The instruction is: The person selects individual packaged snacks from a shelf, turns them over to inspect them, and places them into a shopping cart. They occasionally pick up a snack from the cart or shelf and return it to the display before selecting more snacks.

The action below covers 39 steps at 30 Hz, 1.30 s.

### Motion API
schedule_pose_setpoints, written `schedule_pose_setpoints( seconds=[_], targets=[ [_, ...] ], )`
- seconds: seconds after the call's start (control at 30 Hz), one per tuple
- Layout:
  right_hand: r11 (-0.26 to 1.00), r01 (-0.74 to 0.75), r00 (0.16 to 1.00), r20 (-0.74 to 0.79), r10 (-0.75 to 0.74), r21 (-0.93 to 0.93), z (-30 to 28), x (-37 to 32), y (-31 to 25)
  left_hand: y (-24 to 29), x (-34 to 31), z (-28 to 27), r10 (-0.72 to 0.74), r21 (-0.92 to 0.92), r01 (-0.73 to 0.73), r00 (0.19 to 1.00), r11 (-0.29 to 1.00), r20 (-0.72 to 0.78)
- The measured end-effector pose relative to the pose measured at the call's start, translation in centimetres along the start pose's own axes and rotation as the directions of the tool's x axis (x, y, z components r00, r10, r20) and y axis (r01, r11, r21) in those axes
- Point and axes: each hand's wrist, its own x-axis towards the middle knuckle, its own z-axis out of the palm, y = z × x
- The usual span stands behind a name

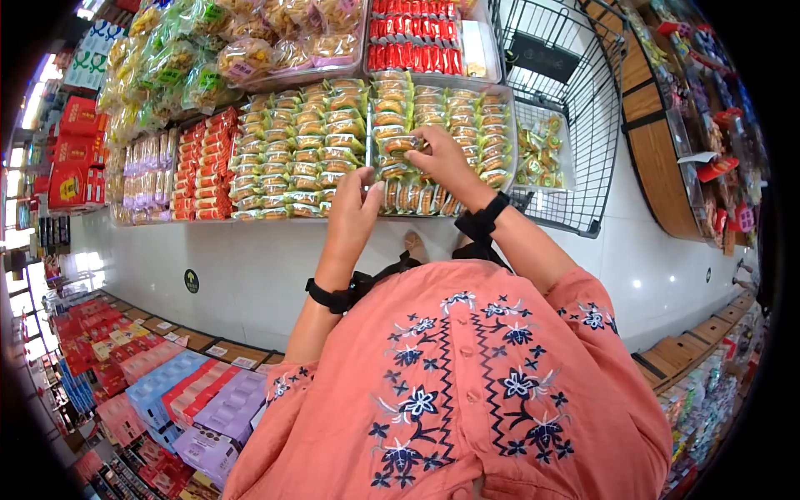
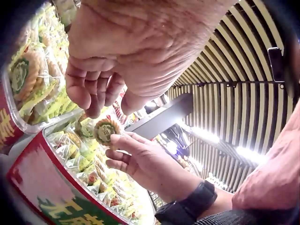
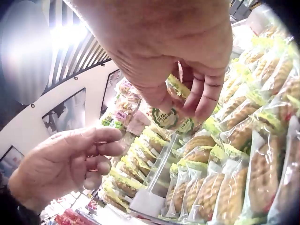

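My right hand [image 1: 443,163] pinches a round wrapped pastry [image 1: 400,144] between thumb and fingers, over the rows of packs. In the right wrist view, the held pastry [image 3: 164,117] has a green printed mark on its clear wrapper. Beside it, my left hand [image 1: 353,208] hovers near the bin's front edge with loosely bent fingers and holds nothing. Below both hands, similar wrapped pastries [image 1: 340,142] stand in tight rows, in yellow-green and clear packs. A clear divider [image 3: 159,161] separates two sections of them.
Red-wrapped packs [image 1: 204,162] lie left of the pastries, and bagged snacks [image 1: 171,58] are piled behind. A dark wire cart [image 1: 575,125] stands at the right with a clear tray of small packs [image 1: 542,154]. Boxed goods [image 1: 192,396] line a shelf behind me.
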Motion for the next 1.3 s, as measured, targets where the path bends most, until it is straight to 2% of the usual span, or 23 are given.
schedule_pose_setpoints(
  seconds=[0.07,0.17,0.27,0.37,0.47,0.57,0.67,0.77,0.87,0.97,1.07,1.17,1.3],
  targets=[
    [0.998,0.045,0.999,-0.013,-0.045,-0.039,0.7,0.2,0.0,0.1,0.2,-0.1,0.005,0.013,-0.005,1.0,1.0,0.014],
    [1.0,-0.015,0.999,-0.037,0.015,-0.007,1.7,0.3,-0.1,-0.1,0.6,0.4,0.03,0.028,-0.03,1.0,0.999,-0.003],
    [0.996,-0.066,0.998,-0.023,0.065,-0.062,2.2,0.1,-0.3,-0.3,1.1,0.7,0.073,0.063,-0.073,0.997,0.995,-0.002],
    [0.996,-0.071,0.996,-0.048,0.068,-0.062,2.7,0.1,-0.1,0.1,1.8,0.9,0.108,0.151,-0.114,0.993,0.982,0.047],
    [0.982,0.026,0.991,-0.124,-0.049,-0.186,3.0,0.1,0.3,-0.6,2.6,1.8,0.171,0.222,-0.175,0.985,0.959,0.038],
    [0.985,-0.003,0.992,-0.126,-0.019,-0.172,3.1,0.1,0.4,-0.6,3.3,2.4,0.199,0.232,-0.204,0.979,0.951,0.046],
    [0.993,-0.097,0.991,-0.095,0.089,-0.074,3.0,0.1,-0.1,0.6,3.8,2.4,0.141,0.229,-0.152,0.988,0.962,0.065],
    [0.991,-0.117,0.991,-0.079,0.112,-0.064,3.0,0.2,0.1,0.2,4.3,2.8,0.152,0.322,-0.171,0.985,0.931,0.084],
    [0.994,-0.062,0.993,-0.106,0.053,-0.085,3.2,0.3,0.9,0.3,4.5,3.1,0.107,0.372,-0.142,0.988,0.917,0.114],
    [0.992,-0.077,0.992,-0.108,0.066,-0.102,3.3,0.6,1.1,0.5,4.6,3.3,0.089,0.408,-0.133,0.988,0.903,0.123],
    [0.981,0.013,0.985,-0.167,-0.046,-0.192,3.3,0.6,1.8,1.0,4.7,3.3,0.083,0.435,-0.129,0.989,0.891,0.124],
    [0.994,-0.005,0.975,-0.221,-0.019,-0.111,3.2,0.2,1.7,0.8,4.6,3.2,0.074,0.439,-0.129,0.987,0.889,0.141],
    [0.996,-0.068,0.993,-0.102,0.061,-0.066,2.4,0.3,1.3,1.1,4.6,3.2,0.055,0.434,-0.114,0.988,0.894,0.146]
  ],
)
